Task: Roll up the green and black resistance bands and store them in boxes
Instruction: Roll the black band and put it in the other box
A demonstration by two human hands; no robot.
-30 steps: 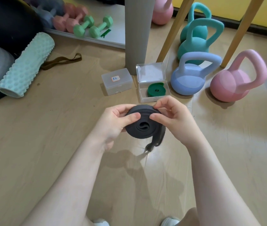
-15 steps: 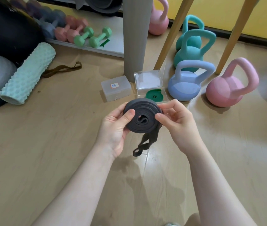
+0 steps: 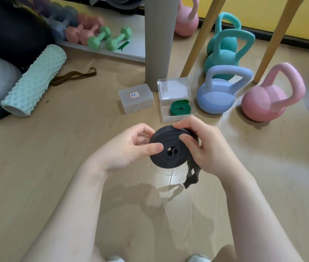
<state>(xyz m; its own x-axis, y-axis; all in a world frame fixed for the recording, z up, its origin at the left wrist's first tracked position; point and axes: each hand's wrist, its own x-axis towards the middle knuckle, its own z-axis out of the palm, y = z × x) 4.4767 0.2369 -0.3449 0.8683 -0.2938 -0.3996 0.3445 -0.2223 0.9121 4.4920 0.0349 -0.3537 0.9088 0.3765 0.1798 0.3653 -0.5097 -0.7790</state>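
hands [image 3: 168, 148] gripping black band [image 3: 166, 157] coil | open box [image 3: 176, 110] beyond holds green band [image 3: 180, 109]

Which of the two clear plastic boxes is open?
The right box, beside the blue kettlebell, lid raised, green band inside. The labelled box is shut.

Bright, soft shadows, blurred edges

- Black band [image 3: 168, 148]: right rim covered by right hand [image 3: 206, 146]; loose tail partly behind it.
- Open box [image 3: 176, 110]: near edge hidden by fingers.
- Closed box [image 3: 136, 98]: label writing too small to read.
- Dark dumbbells [image 3: 61, 21]: blurred.
- Shoes [image 3: 115, 259]: cut by bottom edge.
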